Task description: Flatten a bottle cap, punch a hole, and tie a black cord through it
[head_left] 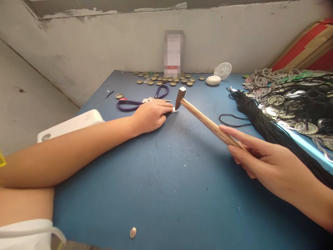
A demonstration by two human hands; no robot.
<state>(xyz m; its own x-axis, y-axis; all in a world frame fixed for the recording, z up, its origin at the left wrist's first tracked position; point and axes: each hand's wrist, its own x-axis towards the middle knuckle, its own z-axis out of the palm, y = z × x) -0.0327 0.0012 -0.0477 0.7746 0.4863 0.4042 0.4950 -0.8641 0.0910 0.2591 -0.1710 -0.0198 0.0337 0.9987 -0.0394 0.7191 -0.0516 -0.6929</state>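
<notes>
My right hand [262, 158] is wrapped round the wooden handle of a hammer [209, 122]. The hammer's metal head is at the table's middle, just beside the fingertips of my left hand [151, 116]. Those fingertips are closed on a small shiny metal piece [173, 110] at the tabletop; most of it is hidden, so its kind is unclear. Purple-handled scissors [127, 104] lie behind my left hand, partly covered by it. A bottle cap [119, 96] and a red cap lie near the scissors' handles.
Several bottle caps [173, 83] lie at the back of the blue table [171, 194], before a propped phone [173, 52]. A white rounded object [213, 81] stands beside them. Black cords [262, 118] with metal caps fill the right. A white power bank [70, 125] lies left.
</notes>
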